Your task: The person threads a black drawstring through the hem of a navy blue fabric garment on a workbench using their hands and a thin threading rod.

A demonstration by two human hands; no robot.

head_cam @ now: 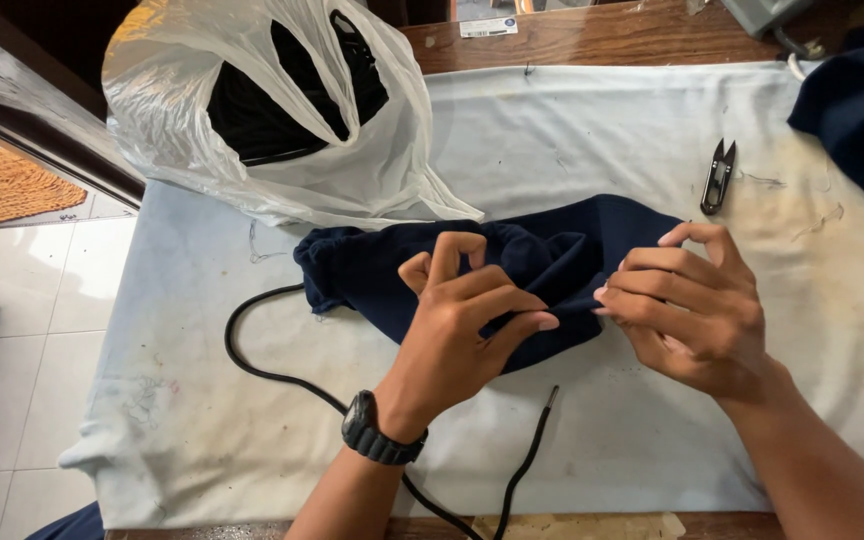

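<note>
A dark navy fabric piece (382,265) with a gathered left end lies across a white cloth-covered table (202,420). My left hand (457,325), with a black watch on its wrist, pinches the fabric near its middle. My right hand (692,310) grips the fabric's right edge between fingertips and thumb. A black cord (262,370) comes out of the gathered left end, loops over the cloth and passes under my left wrist; its tipped end (549,395) lies just below the fabric.
A white plastic bag (282,110) holding dark material stands at the back left. Black thread snips (718,177) lie at the back right. More navy fabric (857,110) sits at the far right corner. Tiled floor (12,330) lies left of the table.
</note>
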